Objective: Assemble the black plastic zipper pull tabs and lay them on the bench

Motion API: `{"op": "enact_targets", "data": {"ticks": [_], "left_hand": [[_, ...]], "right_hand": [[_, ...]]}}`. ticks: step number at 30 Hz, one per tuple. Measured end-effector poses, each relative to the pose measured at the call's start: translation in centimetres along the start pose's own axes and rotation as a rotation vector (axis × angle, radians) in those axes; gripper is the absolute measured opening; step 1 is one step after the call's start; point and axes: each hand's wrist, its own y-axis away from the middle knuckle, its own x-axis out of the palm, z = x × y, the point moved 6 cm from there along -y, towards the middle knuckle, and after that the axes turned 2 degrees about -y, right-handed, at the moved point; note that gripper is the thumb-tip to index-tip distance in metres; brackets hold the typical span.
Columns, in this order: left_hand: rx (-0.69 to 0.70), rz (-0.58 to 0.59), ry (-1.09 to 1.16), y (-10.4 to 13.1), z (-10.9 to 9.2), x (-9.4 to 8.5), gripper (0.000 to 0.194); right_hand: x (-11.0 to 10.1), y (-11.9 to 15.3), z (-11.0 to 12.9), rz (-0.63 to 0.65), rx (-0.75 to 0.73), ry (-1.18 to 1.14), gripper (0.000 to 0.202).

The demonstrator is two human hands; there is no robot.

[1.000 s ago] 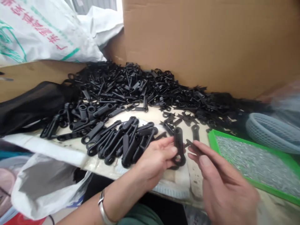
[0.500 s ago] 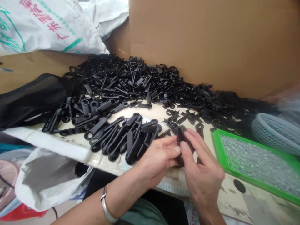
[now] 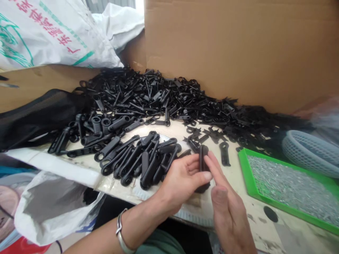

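My left hand (image 3: pixel 182 181) grips a black plastic lever-shaped part (image 3: pixel 202 160), held upright between its thumb and fingers. Against the right side of that part rest the stretched fingers of my right hand (image 3: pixel 230 203), whose thumb stands apart from it. Just left of my left hand lies a group of similar black parts (image 3: pixel 145 164), rounded at the ends and stacked side by side. A single flat black piece (image 3: pixel 224 154) with a ring end lies on the table beyond my right fingers.
A large heap of black plastic pieces (image 3: pixel 148 88) spreads before a cardboard wall (image 3: pixel 238 46). At right stand a green tray (image 3: pixel 247 176) of small metal pins and a blue-grey basket (image 3: pixel 304 148). White sacks (image 3: pixel 60 35) lie upper left; an open white bag (image 3: pixel 31 215) hangs lower left.
My right thumb has come off the black part and my right hand has shifted slightly down and right. The part now stands more upright in my left hand. The view has tilted slightly.
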Motion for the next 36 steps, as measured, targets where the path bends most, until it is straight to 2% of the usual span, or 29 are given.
{"op": "enact_targets", "data": {"ticks": [3,7,8,12,14,18,22,25,29,36], "left_hand": [[0.034,-0.031,-0.102,-0.1,-0.1,-0.1,0.046],[0.046,-0.006,-0.266,0.2,0.3,-0.3,0.035],[0.051,0.017,-0.322,0.3,0.4,-0.3,0.035],[0.123,0.071,-0.588,0.9,0.1,-0.2,0.034],[0.167,0.083,-0.690,1.0,-0.3,0.0,0.034],[0.226,0.088,-0.844,1.1,-0.8,0.7,0.027],[0.267,0.069,-0.966,1.1,-1.0,1.2,0.024],[0.294,0.079,-0.992,0.9,-1.1,1.2,0.029],[0.265,0.098,-1.007,0.8,-1.2,0.9,0.031],[0.246,0.174,-0.984,1.0,-1.7,1.1,0.031]], "right_hand": [[-0.6,-0.1,-0.5,-0.007,0.098,-0.089,0.053],[-1.6,-1.2,-2.4,-0.196,0.310,-0.251,0.045],[-1.4,-1.6,-2.9,-0.203,0.350,-0.339,0.048],[0.5,-2.6,-4.1,-0.054,0.468,-0.730,0.053],[0.9,-2.6,-4.3,-0.056,0.505,-0.811,0.050],[0.7,-2.3,-3.9,-0.116,0.537,-0.872,0.047],[0.4,-2.2,-3.5,-0.096,0.549,-0.879,0.043],[0.3,-2.0,-3.5,-0.077,0.551,-0.886,0.039],[0.4,-2.0,-3.8,-0.053,0.541,-0.920,0.038],[-0.1,-2.0,-4.7,0.049,0.494,-0.794,0.040]]}}
